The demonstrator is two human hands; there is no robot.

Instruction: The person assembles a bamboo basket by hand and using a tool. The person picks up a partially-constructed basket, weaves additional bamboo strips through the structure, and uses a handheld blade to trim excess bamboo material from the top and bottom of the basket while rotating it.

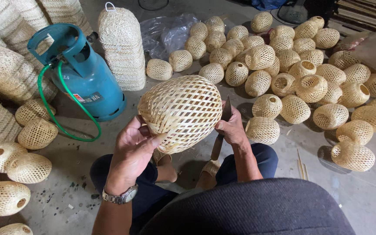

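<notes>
I hold a round woven bamboo lampshade (181,111) in front of me, above my knees. My left hand (131,150), with a metal wristwatch on the wrist, grips its lower left rim, thumb pressed on the weave. My right hand (231,128) is against the shade's right side and is closed on a knife (222,130) with a wooden handle; the dark blade points up along the shade's edge.
A teal gas cylinder (85,76) with a green hose (51,111) stands at the left. A stack of woven shades (120,48) rises behind it. Several finished woven balls (301,74) cover the floor at the right, others lie at the left (29,167). Thin bamboo sticks (302,167) lie on the concrete.
</notes>
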